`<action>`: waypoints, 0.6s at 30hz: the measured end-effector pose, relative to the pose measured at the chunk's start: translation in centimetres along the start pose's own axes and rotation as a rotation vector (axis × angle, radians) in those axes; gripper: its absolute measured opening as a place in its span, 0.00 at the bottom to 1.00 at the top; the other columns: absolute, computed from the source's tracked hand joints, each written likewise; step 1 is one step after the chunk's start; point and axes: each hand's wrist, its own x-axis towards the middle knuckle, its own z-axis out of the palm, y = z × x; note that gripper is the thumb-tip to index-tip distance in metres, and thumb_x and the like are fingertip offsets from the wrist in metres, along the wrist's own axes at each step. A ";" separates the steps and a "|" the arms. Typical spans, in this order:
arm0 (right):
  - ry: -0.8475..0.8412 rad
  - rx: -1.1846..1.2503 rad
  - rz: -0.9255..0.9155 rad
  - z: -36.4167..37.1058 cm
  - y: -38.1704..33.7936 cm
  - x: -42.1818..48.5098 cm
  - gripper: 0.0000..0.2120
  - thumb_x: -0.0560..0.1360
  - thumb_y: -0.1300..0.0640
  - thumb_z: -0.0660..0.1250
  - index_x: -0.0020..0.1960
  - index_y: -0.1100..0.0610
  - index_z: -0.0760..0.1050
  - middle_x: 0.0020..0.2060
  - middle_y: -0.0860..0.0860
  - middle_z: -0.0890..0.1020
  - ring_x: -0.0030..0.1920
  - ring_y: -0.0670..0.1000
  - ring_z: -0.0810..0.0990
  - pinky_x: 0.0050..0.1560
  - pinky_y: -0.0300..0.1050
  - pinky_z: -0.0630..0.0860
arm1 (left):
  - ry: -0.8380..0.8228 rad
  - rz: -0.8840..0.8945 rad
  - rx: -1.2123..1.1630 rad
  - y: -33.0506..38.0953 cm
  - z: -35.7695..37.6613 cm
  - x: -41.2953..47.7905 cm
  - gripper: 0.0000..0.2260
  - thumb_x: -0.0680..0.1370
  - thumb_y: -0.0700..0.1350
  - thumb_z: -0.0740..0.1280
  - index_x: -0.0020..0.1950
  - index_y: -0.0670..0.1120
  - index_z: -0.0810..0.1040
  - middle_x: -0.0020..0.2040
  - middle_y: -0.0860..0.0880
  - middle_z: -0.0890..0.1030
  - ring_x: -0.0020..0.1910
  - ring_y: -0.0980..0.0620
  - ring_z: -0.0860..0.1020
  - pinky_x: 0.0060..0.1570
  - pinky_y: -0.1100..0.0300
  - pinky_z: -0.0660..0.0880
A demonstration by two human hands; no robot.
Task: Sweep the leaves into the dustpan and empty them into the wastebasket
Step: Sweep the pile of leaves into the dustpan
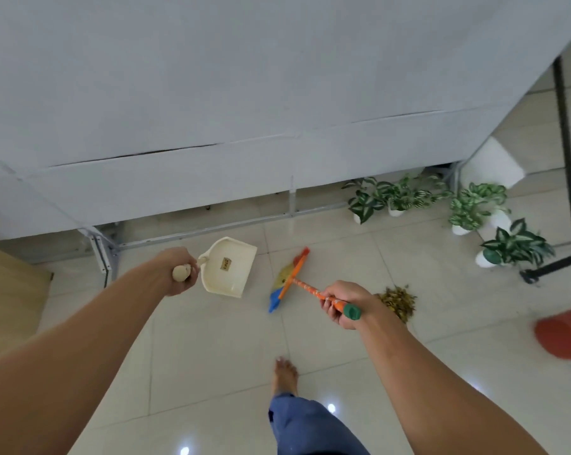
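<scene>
My left hand (178,270) grips the handle of a cream dustpan (230,267), whose empty tray hangs above the tiled floor near the wall. My right hand (342,302) grips the orange handle of a broom (292,280) just below its green end cap; the multicoloured bristle head points down towards the floor between the dustpan and me. A pile of dry brown and yellow leaves (397,302) lies on the tiles to the right of my right hand, partly hidden by my wrist. A red wastebasket (564,333) lies at the right edge, cut off by the frame.
A grey panel wall on a metal base frame (212,228) runs across the back. Several potted green-and-white plants (464,208) stand at the right, beside a black metal stand (569,165). A wooden board (8,297) sits at the left. My bare foot (285,376) is below centre.
</scene>
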 end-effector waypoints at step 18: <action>0.078 0.035 -0.027 -20.4 16.0 -8.2 0.05 0.80 0.65 0.60 0.54 0.63 0.73 0.35 0.55 0.74 0.19 0.42 0.72 0.16 0.32 0.68 | -0.068 0.011 0.033 -18.3 13.2 -12.0 0.07 0.80 0.32 0.56 0.44 0.38 0.70 0.36 0.43 0.71 0.29 0.53 0.69 0.17 0.70 0.70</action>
